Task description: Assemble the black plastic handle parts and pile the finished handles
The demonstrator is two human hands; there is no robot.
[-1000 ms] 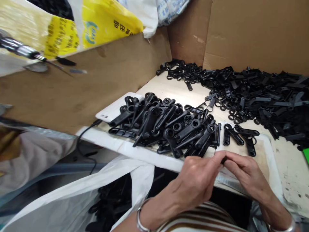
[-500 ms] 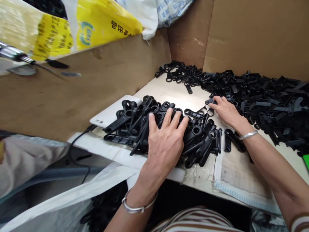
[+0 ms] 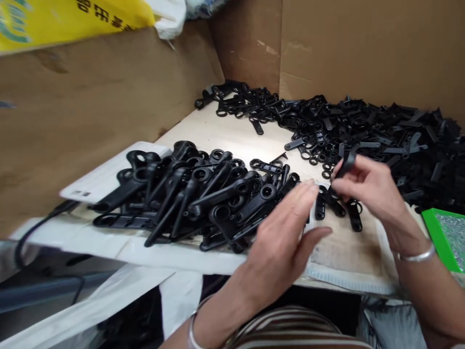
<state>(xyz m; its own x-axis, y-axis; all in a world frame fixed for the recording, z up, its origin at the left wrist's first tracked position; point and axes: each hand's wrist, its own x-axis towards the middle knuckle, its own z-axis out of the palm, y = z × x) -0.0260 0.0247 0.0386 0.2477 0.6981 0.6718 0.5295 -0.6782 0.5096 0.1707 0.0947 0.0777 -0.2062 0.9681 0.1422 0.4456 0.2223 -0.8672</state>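
Pinched in my right hand (image 3: 366, 186) is a small black plastic part with a ring end (image 3: 348, 160), held above the table. My left hand (image 3: 285, 232) is open, thumb apart from the straight fingers, and nothing shows in it. It is at the right edge of a heap of black plastic handles (image 3: 225, 194), long pieces with round ends; whether it touches them I cannot tell. Between my hands lie a few loose black pieces (image 3: 320, 203). Behind my right hand spreads a large pile of flat black parts (image 3: 410, 140).
A white flat device (image 3: 116, 169) with a black cable (image 3: 34, 232) lies under the heap's left side. At right stands a green tray (image 3: 441, 247) of small metal pieces. Cardboard walls (image 3: 363, 48) enclose the table's back and left; a yellow bag (image 3: 72, 22) hangs over the left wall.
My left hand has come off the handle heap and moved right. My right hand has drawn back from the far pile with a black part in it. The view has swung right.
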